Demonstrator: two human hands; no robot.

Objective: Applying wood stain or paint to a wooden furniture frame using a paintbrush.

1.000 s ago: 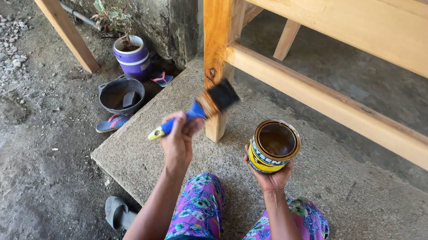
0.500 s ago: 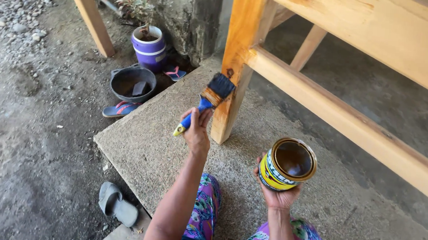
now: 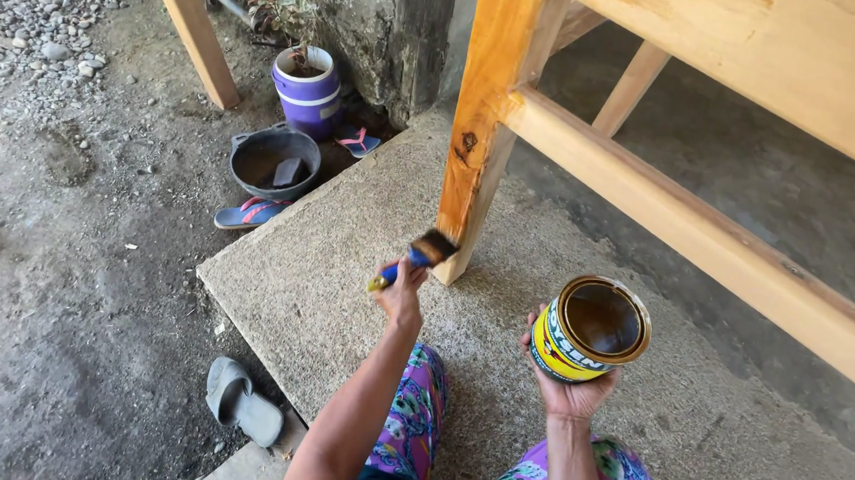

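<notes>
Two hands at work: the left hand (image 3: 402, 293) grips a paintbrush (image 3: 416, 259), bristles touching the foot of the wooden leg (image 3: 480, 133). The right hand (image 3: 568, 385) holds an open varnish can (image 3: 590, 330) right of that leg. Brushing is underway; reloading from the can likely follows.

A glossy wet coat is shining on the bare wooden leg (image 3: 478, 123); beside that leg, the metal can (image 3: 590, 330) is gleaming above rough matt concrete slab (image 3: 346, 264).
</notes>
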